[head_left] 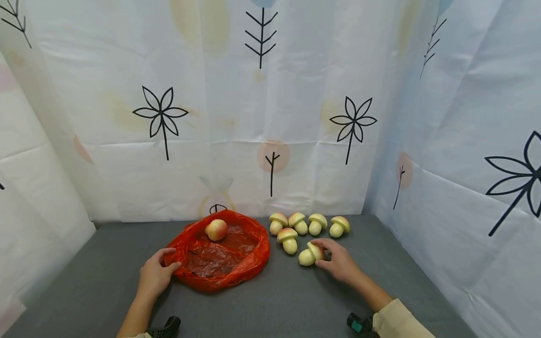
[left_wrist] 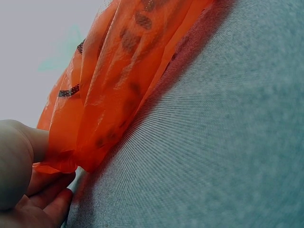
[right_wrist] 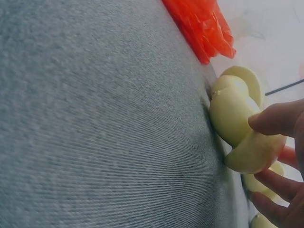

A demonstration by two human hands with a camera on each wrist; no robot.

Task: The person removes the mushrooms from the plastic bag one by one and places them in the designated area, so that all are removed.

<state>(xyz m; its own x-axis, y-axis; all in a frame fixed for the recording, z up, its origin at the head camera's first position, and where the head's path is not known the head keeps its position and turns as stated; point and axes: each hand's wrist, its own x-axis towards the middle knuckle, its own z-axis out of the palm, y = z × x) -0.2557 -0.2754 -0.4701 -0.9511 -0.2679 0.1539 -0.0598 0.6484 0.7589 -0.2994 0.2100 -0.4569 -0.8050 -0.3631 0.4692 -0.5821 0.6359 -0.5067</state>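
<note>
A red plastic bag (head_left: 249, 263) lies spread open on the table, with one toy mushroom (head_left: 217, 230) inside near its back. My left hand (head_left: 155, 274) pinches the bag's left rim; in the left wrist view the thumb is over the orange-red plastic (left_wrist: 104, 85) and the fingers under it. To the right of the bag, my right hand (head_left: 338, 260) grips a toy mushroom (head_left: 309, 256) by its cap, thumb on one side and fingers on the other. In the right wrist view this mushroom (right_wrist: 232, 116) shows its pale stem pointing away from the palm.
Several more toy mushrooms with pale stems stand behind my right hand, among them a nearer one (head_left: 288, 241) and one at the right end (head_left: 339, 226). A grey cloth covers the table (head_left: 270, 305). Patterned white curtains (head_left: 296, 94) rise at the back and sides.
</note>
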